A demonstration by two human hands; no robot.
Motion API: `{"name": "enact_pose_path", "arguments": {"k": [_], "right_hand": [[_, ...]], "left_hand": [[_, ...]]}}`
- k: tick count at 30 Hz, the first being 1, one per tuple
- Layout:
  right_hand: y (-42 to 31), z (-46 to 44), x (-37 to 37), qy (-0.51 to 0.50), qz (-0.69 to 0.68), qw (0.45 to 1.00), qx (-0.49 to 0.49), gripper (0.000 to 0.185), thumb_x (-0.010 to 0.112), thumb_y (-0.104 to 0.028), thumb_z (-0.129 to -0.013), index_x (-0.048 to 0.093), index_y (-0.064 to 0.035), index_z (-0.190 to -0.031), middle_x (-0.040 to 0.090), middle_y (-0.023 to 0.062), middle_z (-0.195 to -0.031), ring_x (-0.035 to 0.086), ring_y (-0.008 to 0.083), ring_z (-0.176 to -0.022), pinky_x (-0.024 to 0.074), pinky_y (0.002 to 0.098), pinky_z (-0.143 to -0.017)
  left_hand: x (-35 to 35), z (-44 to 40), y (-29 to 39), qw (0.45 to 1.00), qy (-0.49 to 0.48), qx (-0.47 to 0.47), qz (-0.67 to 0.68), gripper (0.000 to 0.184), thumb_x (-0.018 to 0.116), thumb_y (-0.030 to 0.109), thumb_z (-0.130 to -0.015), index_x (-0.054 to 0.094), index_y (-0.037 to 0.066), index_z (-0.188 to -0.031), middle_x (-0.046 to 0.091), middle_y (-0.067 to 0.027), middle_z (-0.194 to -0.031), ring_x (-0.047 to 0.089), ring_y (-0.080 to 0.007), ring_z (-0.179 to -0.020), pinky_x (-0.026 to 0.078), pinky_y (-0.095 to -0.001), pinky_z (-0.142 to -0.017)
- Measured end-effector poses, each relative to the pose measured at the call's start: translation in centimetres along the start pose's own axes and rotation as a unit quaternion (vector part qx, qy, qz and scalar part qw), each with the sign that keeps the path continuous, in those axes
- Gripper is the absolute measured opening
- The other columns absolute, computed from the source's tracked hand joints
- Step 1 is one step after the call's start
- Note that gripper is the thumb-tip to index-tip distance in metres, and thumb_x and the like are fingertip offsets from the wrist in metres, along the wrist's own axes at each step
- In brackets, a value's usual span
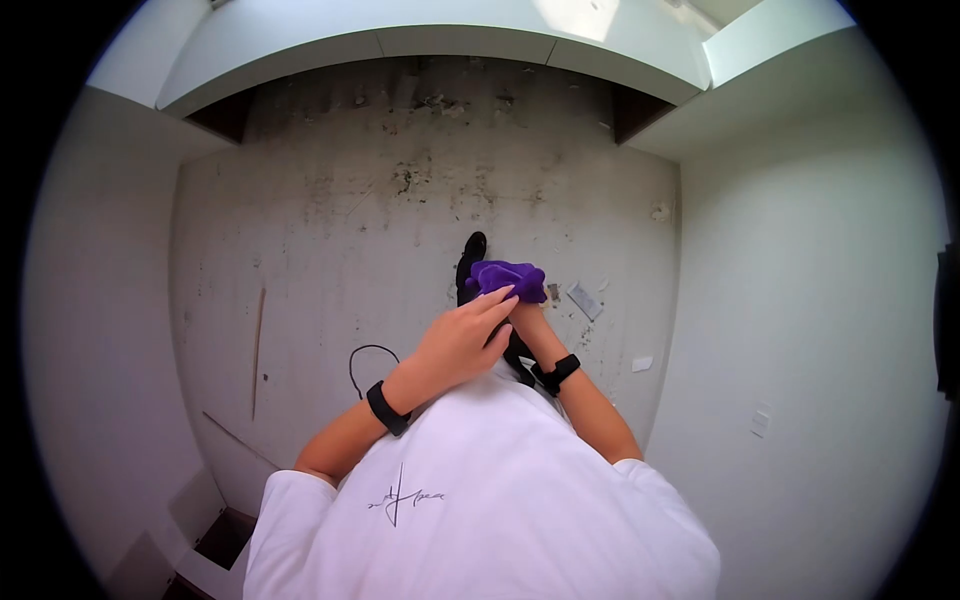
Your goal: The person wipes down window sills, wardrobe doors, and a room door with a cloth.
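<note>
A purple cloth [510, 280], bunched and folded, is held up in front of my body. My right hand [530, 318] is beneath it and grips it, the fingers mostly hidden by the fabric. From the left, my left hand [455, 345] reaches across with its fingers stretched out and the thumb apart. Its fingertips rest against the cloth's near edge. Black bands circle both wrists.
Below is a dirty, stained floor [330, 220] with a thin stick [258, 350] at left. Debris, including a flat grey piece [585, 300], lies right of my black shoe [475, 245]. A long white cabinet [450, 40] spans the far end, with white walls [800, 300] either side.
</note>
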State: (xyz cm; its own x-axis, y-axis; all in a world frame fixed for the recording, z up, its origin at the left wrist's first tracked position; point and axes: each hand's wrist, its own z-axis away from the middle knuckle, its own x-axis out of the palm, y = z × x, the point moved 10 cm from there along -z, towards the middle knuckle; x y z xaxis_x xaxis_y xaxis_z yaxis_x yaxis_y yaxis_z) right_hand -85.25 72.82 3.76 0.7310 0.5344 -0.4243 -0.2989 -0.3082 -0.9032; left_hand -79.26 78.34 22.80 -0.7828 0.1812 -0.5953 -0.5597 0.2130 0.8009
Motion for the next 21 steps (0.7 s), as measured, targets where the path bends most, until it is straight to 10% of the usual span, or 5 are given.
{"name": "enact_pose_path", "arguments": {"k": [11, 14, 17, 21], "right_hand": [[8.8, -26.5, -4.2, -0.038, -0.054, 0.997, -0.051, 0.007, 0.065, -0.013, -0.081, 0.061, -0.0120, -0.087, 0.064, 0.0074, -0.095, 0.059, 0.0273, -0.077, 0.0439, 0.0377, -0.069], [8.0, -30.8, -9.2, 0.090, -0.161, 0.982, -0.024, 0.034, 0.041, -0.032, -0.106, 0.062, -0.0053, -0.108, 0.064, 0.0038, -0.097, 0.061, 0.0151, -0.089, 0.0509, 0.0284, -0.077], [4.7, -35.6, -15.0, 0.109, -0.114, 0.987, 0.041, 0.012, 0.060, -0.009, -0.097, 0.064, -0.0047, -0.108, 0.067, 0.0076, -0.099, 0.067, 0.0178, -0.094, 0.0533, 0.0320, -0.076], [1.6, -41.1, -22.2, 0.234, -0.030, 0.970, 0.063, 0.023, 0.059, -0.010, -0.097, 0.064, -0.0044, -0.119, 0.069, 0.0096, -0.102, 0.067, 0.0180, -0.097, 0.0531, 0.0325, -0.080]], "left_hand": [[-10.7, -20.2, -8.1, 0.998, 0.044, -0.048, -0.007, 0.047, 0.062, 0.010, -0.090, 0.057, -0.003, -0.134, 0.055, -0.0242, -0.141, 0.060, -0.0415, -0.119, 0.051, -0.0434, -0.099], [-13.3, -25.1, -10.7, 0.996, 0.080, -0.043, 0.020, 0.047, 0.061, 0.008, -0.089, 0.057, -0.003, -0.135, 0.054, -0.0250, -0.142, 0.059, -0.0427, -0.120, 0.050, -0.0428, -0.101], [-16.4, -30.3, -13.9, 0.993, 0.088, -0.062, 0.049, 0.048, 0.060, 0.006, -0.088, 0.056, -0.003, -0.135, 0.054, -0.0254, -0.142, 0.059, -0.0425, -0.122, 0.049, -0.0418, -0.101], [-21.6, -37.3, -14.6, 0.992, 0.100, -0.023, 0.076, 0.049, 0.060, 0.005, -0.088, 0.055, -0.005, -0.136, 0.054, -0.0254, -0.142, 0.059, -0.0421, -0.123, 0.049, -0.0412, -0.102]]}}
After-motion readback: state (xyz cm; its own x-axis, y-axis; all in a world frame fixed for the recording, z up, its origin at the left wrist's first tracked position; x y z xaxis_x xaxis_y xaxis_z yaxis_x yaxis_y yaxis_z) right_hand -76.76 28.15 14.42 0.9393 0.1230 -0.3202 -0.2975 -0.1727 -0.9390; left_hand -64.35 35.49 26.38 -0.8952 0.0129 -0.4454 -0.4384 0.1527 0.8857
